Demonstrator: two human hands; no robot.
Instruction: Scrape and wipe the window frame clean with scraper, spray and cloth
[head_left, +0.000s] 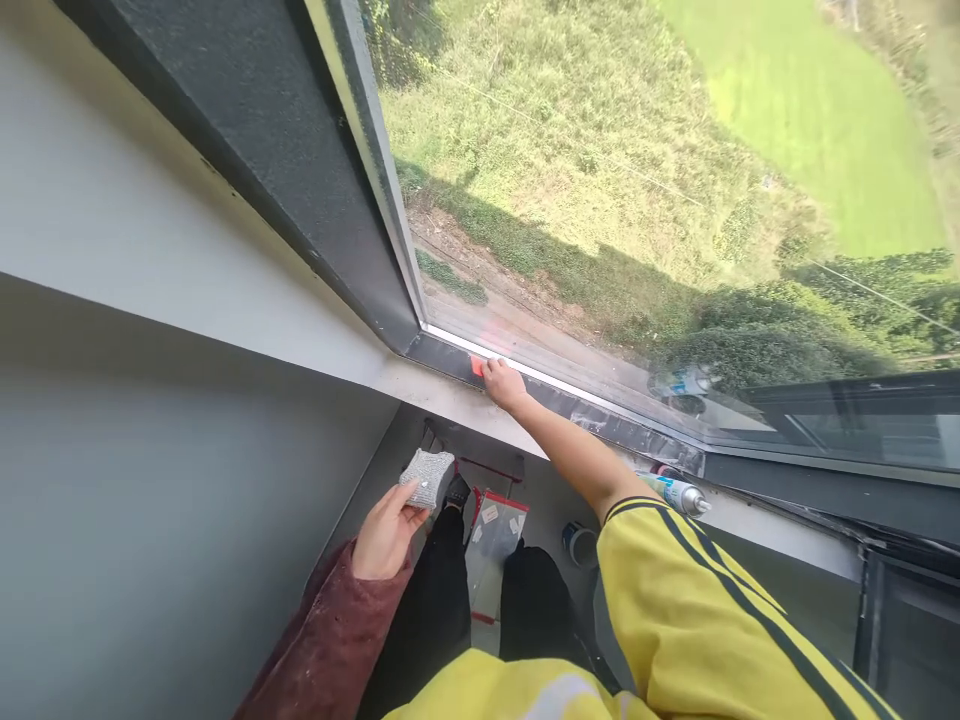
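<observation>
My right hand (502, 384) reaches out to the lower left corner of the window frame (390, 300) and presses a small red tool (477, 365) against the bottom edge of the glass. My left hand (384, 535), in a dark red sleeve, hangs low by the white wall and holds a grey scouring pad (427, 477). The two hands are well apart.
A spray can (676, 493) lies on the white sill (450, 395) by my right elbow. On the floor below stand a roll of tape (579, 544) and a clear bag with red trim (491, 550). Grass and bushes lie far below outside the glass.
</observation>
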